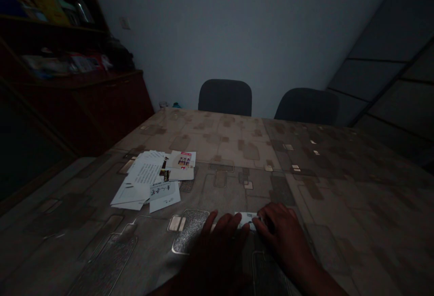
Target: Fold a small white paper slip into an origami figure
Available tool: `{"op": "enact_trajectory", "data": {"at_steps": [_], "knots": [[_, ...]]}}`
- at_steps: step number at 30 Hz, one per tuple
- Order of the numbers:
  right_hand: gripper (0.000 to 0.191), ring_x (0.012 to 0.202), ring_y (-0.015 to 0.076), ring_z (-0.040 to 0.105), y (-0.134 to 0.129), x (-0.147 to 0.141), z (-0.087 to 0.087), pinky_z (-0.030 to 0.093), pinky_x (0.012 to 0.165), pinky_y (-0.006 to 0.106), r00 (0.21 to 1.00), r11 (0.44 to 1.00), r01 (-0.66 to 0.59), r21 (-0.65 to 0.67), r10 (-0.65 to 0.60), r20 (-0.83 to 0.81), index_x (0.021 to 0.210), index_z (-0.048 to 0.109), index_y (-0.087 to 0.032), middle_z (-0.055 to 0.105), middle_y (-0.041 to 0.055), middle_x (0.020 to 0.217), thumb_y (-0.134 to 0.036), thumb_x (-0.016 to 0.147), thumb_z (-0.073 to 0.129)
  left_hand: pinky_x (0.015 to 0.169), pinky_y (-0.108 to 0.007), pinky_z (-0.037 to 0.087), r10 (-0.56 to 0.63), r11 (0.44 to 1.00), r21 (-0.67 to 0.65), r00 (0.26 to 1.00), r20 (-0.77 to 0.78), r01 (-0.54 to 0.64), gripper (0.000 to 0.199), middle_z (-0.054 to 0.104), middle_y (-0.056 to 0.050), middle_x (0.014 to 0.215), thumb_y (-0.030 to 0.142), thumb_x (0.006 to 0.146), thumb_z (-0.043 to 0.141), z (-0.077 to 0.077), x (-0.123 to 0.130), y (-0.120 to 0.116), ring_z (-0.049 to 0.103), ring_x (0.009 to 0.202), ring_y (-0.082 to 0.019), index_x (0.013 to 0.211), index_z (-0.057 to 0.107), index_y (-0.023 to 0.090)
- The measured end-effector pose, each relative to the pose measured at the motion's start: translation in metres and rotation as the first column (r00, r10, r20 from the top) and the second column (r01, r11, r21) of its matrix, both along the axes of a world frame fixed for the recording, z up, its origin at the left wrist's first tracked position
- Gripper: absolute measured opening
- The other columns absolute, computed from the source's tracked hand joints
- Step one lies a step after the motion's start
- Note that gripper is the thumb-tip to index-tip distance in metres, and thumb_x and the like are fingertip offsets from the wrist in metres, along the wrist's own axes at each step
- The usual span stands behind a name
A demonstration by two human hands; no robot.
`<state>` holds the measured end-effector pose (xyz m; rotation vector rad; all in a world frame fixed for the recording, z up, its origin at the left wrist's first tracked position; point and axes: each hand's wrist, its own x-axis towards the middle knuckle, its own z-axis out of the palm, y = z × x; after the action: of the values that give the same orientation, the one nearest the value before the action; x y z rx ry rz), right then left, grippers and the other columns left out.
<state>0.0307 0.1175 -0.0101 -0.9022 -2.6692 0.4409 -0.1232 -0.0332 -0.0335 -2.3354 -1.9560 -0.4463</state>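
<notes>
A small white piece of paper (250, 218) with dark print lies on the table near its front edge, partly covered by my fingers. My left hand (220, 239) holds the paper's left part down, with its fingers bent over it and the thumb side close to the lower edge. At the right end, my right hand (283, 232) has closed its thumb and fingers on the paper. How far the paper reaches beneath my left fingers is hidden. Both hands are dark in the dim light.
Left of my hands lies a loose pile of printed papers (144, 180), with a card bearing a coloured picture (183, 160) on it. A patterned cloth covers the table (224, 140). Two dark chairs (224, 97) stand behind, and a cabinet (111, 106) with cluttered shelves is at left.
</notes>
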Motion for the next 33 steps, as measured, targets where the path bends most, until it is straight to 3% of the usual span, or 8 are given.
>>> {"op": "enact_trajectory", "data": {"at_steps": [8,14,17,24,33], "knots": [[0.016,0.081,0.0247,0.056,-0.001,0.000,0.007,0.034,0.076,0.039,0.997,0.998,-0.044,-0.055,0.048,0.066,0.076,0.060,-0.018,0.062,0.0031,0.080,-0.022,0.091,0.059,0.109,-0.050,0.016,-0.008,0.997,0.077,0.998,-0.056,0.012,0.067,0.045,-0.010,0.144,0.058,0.093,0.040,-0.005,-0.001,-0.003,0.038,0.127,-0.030,0.145,0.033,0.016],[0.017,0.080,0.0222,0.057,-0.008,0.005,0.008,0.034,0.075,0.036,0.990,0.982,-0.138,-0.129,0.142,0.019,0.072,0.059,-0.019,0.062,0.0016,0.077,-0.016,0.089,0.060,0.106,-0.047,0.019,-0.015,0.984,0.172,0.987,-0.159,0.043,0.053,0.059,-0.007,0.128,0.050,0.095,0.042,0.000,0.003,-0.005,0.047,0.115,-0.027,0.135,0.047,0.015],[0.015,0.079,0.0228,0.058,-0.010,0.008,0.006,0.034,0.073,0.036,0.992,0.986,-0.127,-0.110,0.129,0.013,0.073,0.059,-0.019,0.063,0.0014,0.077,-0.015,0.087,0.062,0.105,-0.047,0.021,-0.009,0.979,0.199,0.985,-0.174,0.044,0.049,0.061,-0.008,0.124,0.046,0.094,0.045,0.003,0.004,-0.004,0.049,0.110,-0.026,0.131,0.050,0.015],[0.011,0.077,0.0241,0.056,-0.009,0.007,0.004,0.032,0.072,0.037,0.998,0.997,-0.059,-0.046,0.059,0.000,0.076,0.059,-0.021,0.064,0.0001,0.075,-0.017,0.084,0.066,0.106,-0.046,0.023,-0.039,0.980,0.189,0.987,-0.156,0.069,0.055,0.059,-0.007,0.126,0.056,0.093,0.042,0.006,0.000,-0.003,0.049,0.110,-0.026,0.132,0.049,0.017],[0.013,0.077,0.0228,0.057,-0.008,0.007,0.005,0.032,0.072,0.035,0.996,0.996,-0.085,-0.020,0.084,-0.018,0.075,0.058,-0.022,0.063,0.0001,0.075,-0.020,0.088,0.059,0.101,-0.047,0.031,-0.035,0.997,0.062,0.994,-0.103,0.041,0.062,0.053,-0.009,0.135,0.056,0.091,0.045,-0.001,0.002,-0.006,0.046,0.114,-0.029,0.140,0.040,0.018]]}}
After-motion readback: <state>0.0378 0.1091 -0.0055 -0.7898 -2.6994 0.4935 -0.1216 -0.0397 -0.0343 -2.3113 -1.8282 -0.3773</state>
